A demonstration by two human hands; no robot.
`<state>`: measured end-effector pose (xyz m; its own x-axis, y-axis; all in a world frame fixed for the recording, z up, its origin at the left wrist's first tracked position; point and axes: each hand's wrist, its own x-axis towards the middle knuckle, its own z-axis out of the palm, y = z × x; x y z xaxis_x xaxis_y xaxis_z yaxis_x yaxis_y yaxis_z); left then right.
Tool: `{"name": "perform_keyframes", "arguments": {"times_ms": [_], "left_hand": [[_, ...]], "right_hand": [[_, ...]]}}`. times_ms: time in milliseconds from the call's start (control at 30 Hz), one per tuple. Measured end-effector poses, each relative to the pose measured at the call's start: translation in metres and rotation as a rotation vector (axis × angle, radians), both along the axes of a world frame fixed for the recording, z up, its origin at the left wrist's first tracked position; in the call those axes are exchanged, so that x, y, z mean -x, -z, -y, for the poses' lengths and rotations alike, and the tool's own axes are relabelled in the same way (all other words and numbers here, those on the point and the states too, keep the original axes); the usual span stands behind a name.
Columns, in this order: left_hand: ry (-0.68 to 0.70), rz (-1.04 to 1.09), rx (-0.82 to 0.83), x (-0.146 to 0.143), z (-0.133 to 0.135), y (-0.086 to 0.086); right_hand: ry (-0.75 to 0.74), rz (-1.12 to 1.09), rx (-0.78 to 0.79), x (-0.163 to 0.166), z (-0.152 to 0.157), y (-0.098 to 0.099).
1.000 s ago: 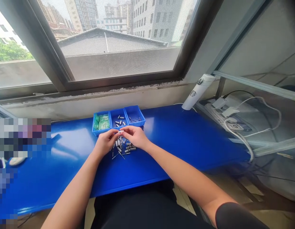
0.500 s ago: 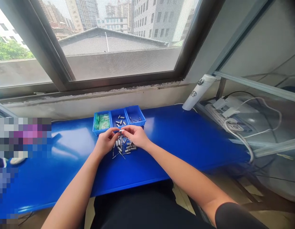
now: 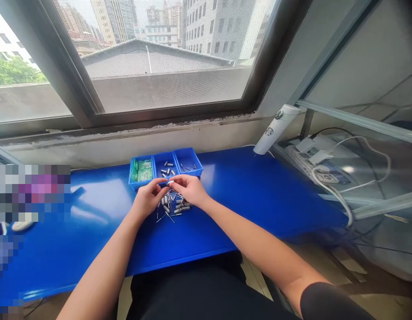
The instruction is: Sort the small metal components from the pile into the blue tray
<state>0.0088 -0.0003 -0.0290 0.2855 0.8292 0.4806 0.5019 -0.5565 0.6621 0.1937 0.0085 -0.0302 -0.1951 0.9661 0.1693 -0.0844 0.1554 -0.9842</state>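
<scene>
My left hand [image 3: 148, 199] and my right hand [image 3: 190, 190] meet over a blue table [image 3: 246, 191], fingertips pinched together on a small silver cylinder [image 3: 170, 182]. Under and between the hands lies a loose pile of small metal pins and sleeves [image 3: 172, 206]. Just behind the hands stands a blue three-compartment tray [image 3: 165, 166]: green pieces on the left [image 3: 142, 170], silver sleeves in the middle [image 3: 167, 170], thin pins on the right [image 3: 189, 166].
A window with a dark frame [image 3: 159, 118] runs along the wall behind the table. A white tumbler [image 3: 276, 128] leans at the table's back right. White cables and chargers [image 3: 329, 171] lie on a metal rack to the right. A white object [image 3: 22, 225] sits far left.
Almost nothing differs; the hands stay pinched on the small silver cylinder, with only slight finger shifts.
</scene>
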Motion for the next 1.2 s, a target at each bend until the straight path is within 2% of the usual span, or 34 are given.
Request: {"name": "perform_keyframes", "arguments": {"times_ms": [400, 667, 1000, 1200], "left_hand": [[-0.019, -0.035, 0.002, -0.0003, 0.0009, -0.0035], [0.001, 0.014, -0.021, 0.0010, -0.0007, -0.0004], [-0.019, -0.060, 0.018, 0.0038, -0.0022, 0.0015], [0.009, -0.001, 0.021, 0.0006, 0.0003, -0.0022]], "right_hand": [[-0.012, 0.011, -0.030, -0.0006, 0.0041, -0.0037], [-0.002, 0.025, 0.005, -0.0013, 0.0025, -0.0047], [-0.017, 0.053, -0.051, -0.0015, 0.0054, -0.0057], [-0.011, -0.024, 0.011, -0.0016, 0.0016, -0.0041]]}}
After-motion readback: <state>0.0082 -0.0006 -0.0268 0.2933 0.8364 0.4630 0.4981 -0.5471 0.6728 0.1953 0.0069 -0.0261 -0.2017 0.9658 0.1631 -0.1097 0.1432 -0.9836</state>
